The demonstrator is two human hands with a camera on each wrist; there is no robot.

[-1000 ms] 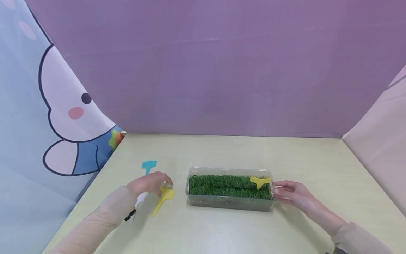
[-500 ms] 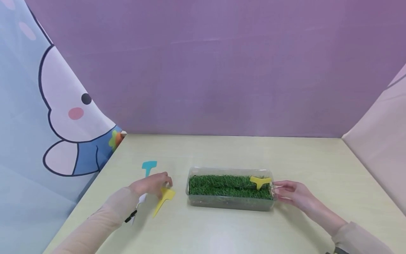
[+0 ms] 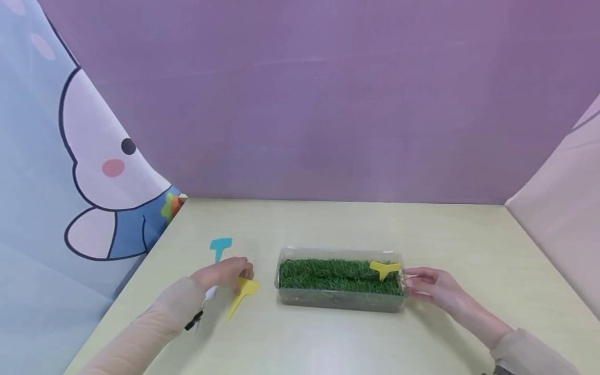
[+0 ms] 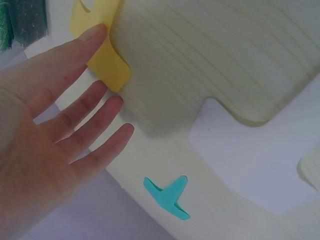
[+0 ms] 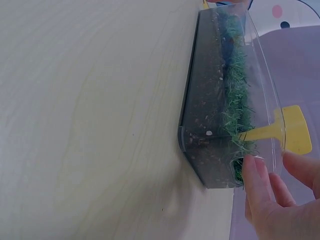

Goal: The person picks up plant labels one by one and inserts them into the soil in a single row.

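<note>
My left hand (image 3: 227, 272) is low over the table at left. Its thumb and index finger pinch the head of a yellow T-shaped plant label (image 4: 112, 60), whose pointed stem aims toward the front of the table. Right of it stands a clear planter box (image 3: 337, 299) with soil and green artificial grass (image 3: 328, 267). My right hand (image 3: 436, 286) holds the box's right end, fingers at the cutout in the end wall and thumb near the rim. Another yellow plant label (image 5: 295, 130) stands upright in the grass close to that end.
A teal plant label (image 3: 220, 246) lies behind my left hand. A white plant label (image 4: 245, 155) lies on the table, partly hidden by the left wrist in the head view. A purple backdrop (image 3: 337, 104) hangs behind the table (image 3: 347, 338).
The left fingers have closed in slightly at the yellow label's head, which has shifted only a little. The right hand and the box have stayed in place.
</note>
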